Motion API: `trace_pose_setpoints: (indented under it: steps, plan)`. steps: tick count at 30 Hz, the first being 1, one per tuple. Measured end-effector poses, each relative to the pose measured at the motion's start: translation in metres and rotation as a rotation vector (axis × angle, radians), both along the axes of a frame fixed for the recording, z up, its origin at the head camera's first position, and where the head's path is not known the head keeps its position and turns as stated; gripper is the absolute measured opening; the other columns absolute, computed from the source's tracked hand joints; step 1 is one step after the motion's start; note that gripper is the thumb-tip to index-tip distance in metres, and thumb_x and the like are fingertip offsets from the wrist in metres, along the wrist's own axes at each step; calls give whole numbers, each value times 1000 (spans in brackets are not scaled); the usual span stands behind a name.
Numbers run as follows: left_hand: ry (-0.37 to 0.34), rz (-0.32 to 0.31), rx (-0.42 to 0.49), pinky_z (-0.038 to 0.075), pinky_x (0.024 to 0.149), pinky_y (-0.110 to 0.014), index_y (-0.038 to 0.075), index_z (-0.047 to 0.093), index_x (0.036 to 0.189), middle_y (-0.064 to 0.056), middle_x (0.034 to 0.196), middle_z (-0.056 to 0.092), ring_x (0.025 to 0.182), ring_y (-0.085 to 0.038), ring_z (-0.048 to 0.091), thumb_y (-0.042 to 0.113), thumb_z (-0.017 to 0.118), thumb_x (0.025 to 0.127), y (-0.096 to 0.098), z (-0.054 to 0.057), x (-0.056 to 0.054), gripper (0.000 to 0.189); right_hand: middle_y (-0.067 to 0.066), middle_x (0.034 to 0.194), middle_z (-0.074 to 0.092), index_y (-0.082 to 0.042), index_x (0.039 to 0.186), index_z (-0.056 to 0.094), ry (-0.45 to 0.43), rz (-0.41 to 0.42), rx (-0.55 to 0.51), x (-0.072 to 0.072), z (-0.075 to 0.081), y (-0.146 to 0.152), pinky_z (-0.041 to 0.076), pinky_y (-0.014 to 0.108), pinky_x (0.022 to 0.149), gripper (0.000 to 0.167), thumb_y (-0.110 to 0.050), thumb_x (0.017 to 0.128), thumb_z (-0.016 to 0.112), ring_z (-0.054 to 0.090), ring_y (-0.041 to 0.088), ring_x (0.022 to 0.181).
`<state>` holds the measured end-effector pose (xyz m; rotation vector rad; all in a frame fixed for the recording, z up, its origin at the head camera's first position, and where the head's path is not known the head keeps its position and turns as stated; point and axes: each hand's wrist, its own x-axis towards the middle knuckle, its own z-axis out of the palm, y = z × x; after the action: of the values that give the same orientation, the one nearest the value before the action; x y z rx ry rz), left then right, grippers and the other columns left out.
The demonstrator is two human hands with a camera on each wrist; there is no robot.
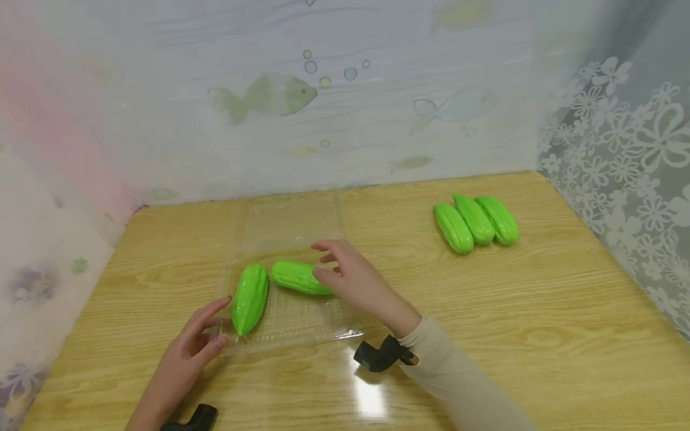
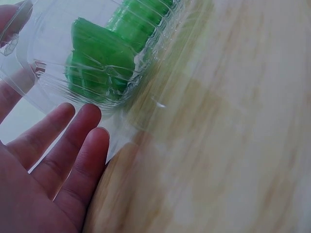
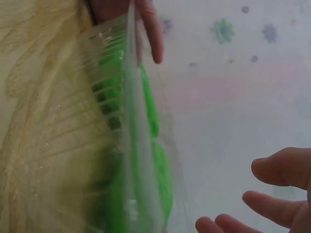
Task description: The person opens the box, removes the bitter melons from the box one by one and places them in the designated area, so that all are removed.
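A clear plastic clamshell box [image 1: 293, 317] lies with its lid folded back on the wooden table. Inside it are two glossy, ridged green toy gourds: the left gourd [image 1: 251, 299] points toward the front, while the right gourd [image 1: 296, 277] lies crosswise. My left hand [image 1: 191, 344] is at the box's front left corner, fingers spread and fairly straight along its wall; the left wrist view has the fingertips [image 2: 90, 114] right at the plastic. Over the right end of the crosswise gourd hovers my right hand [image 1: 353, 278], with fingers loosely bent and apart from the gourd in the right wrist view.
Three similar green gourds [image 1: 475, 222] lie side by side at the table's back right. The box's lid [image 1: 291, 218] extends toward the back wall. Black wrist devices [image 1: 377, 356] sit beside both wrists. Patterned curtains [image 1: 259, 96] border the table.
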<state>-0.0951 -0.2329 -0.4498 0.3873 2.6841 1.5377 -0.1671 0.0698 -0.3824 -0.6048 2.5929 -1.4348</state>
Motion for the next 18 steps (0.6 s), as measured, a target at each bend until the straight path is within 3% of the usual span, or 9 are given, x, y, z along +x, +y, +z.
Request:
trace_pose_setpoints:
  steps: [5, 9, 18]
  plan:
    - [-7, 11, -11, 44, 76, -16, 21, 34, 138, 5, 136, 34, 106, -10, 44, 12, 54, 90, 0, 1, 0, 52, -1, 128, 39, -17, 130, 42, 30, 0, 91, 4, -2, -6, 42, 37, 84, 43, -28, 90, 53, 45, 20, 112]
    - [-3, 14, -20, 43, 76, -16, 21, 34, 138, 5, 136, 34, 106, -10, 44, 12, 54, 90, 0, 0, 1, 53, 2, 131, 37, -16, 128, 44, 80, 9, 152, 7, -6, -12, 40, 38, 89, 42, -27, 89, 53, 42, 19, 115]
    - [11, 8, -23, 43, 77, -15, 20, 35, 138, 5, 136, 34, 106, -10, 44, 10, 54, 90, 0, 0, 0, 53, 5, 133, 36, -15, 130, 42, 246, 6, 304, 12, -14, -20, 39, 35, 92, 47, -29, 87, 56, 43, 20, 116]
